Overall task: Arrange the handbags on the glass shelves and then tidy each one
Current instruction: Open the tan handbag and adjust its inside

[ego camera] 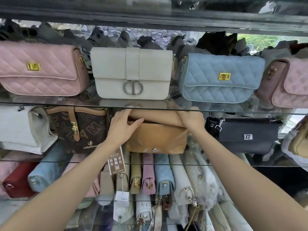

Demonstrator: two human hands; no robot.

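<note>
Daylight reaches me through a window (260, 41) behind the display, green foliage blurred beyond it. A dark frame bar (150, 17) crosses overhead.

Tan handbag (156, 139), flap raised, upright on middle glass shelf (233, 161)

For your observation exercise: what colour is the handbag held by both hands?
Tan brown handbag, best seen in the head view, gripped by left hand and right hand.

A handbag shop: glass shelves (233, 111) carry rows of displayed handbags (131, 72), paper price tags (122, 196) dangle, and wrapped stock (205, 179) packs the lower shelf
</note>
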